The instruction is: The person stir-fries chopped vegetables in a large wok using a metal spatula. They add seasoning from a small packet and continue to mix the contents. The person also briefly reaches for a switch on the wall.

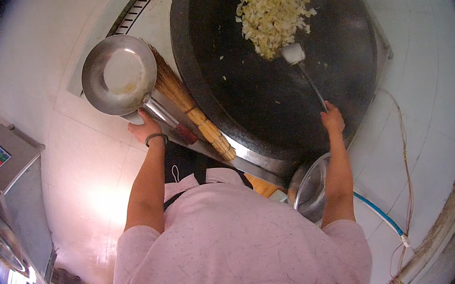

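My right hand (332,118) is closed around the handle of a long metal spatula (293,53). Its blade lies in a very large dark wok (270,113), at the near edge of a heap of chopped pale cabbage-like vegetable (272,13). To the left, my left hand (146,129) sits just below the rim of a small steel pan (93,85), beside the base of its red-ended handle. The fingers look apart and not wrapped round that handle; whether they touch the rim is unclear. The pan holds only a thin wet film.
A bundled straw brush (202,125) lies between pan and wok. Near my right forearm stands a metal bowl (311,188). A blue hose (379,210) and thin cables run over the tiled surface at right. A metal cabinet (24,188) stands far left.
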A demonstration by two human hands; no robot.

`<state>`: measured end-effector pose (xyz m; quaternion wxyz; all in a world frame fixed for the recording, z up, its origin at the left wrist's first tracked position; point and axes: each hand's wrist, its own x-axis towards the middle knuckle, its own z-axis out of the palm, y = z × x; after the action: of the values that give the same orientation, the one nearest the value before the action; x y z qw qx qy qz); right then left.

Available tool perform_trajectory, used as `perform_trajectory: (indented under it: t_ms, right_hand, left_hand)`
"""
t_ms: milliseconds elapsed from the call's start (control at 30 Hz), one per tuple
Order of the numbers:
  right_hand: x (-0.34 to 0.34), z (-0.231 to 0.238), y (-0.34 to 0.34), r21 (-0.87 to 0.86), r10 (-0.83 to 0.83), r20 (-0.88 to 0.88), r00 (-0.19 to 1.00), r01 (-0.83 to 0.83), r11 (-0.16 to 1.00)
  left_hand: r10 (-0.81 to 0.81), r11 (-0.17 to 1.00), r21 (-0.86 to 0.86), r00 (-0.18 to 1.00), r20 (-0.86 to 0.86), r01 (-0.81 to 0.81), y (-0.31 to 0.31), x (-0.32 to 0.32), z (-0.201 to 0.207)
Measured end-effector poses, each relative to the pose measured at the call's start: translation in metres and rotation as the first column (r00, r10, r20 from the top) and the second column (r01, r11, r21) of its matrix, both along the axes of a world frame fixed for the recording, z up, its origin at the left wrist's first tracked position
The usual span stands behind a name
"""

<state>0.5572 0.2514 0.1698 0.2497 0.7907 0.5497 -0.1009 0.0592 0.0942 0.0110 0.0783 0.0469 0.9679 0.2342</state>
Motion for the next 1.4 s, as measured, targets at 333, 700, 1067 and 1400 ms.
perform_trajectory:
  t_ms: [333, 700, 1067, 1400]
  right_hand:
    - [-0.007, -0.092, -0.018, 0.054, -0.232, -0.2, 0.952, 0.247, 0.967]
    - [0.001, -0.043, -0.069, 0.184, -0.241, -0.394, 0.887, 0.333, 0.925]
    - [0.004, -0.068, -0.014, 0.044, -0.262, -0.105, 0.959, 0.268, 0.962]
    - [-0.025, -0.065, -0.1, 0.203, -0.296, -0.529, 0.795, 0.457, 0.866]
  left_hand:
    - [-0.01, 0.999, -0.043, 0.996, 0.093, 0.014, 0.004, 0.0, 0.008]
    - [-0.092, 0.994, -0.046, 0.988, 0.123, 0.098, -0.009, -0.009, -0.014]
    - [-0.318, 0.94, 0.279, 0.793, 0.52, 0.194, -0.147, -0.078, -0.01]
    - [-0.093, 0.939, -0.196, 0.757, 0.647, 0.284, -0.28, -0.15, -0.036]
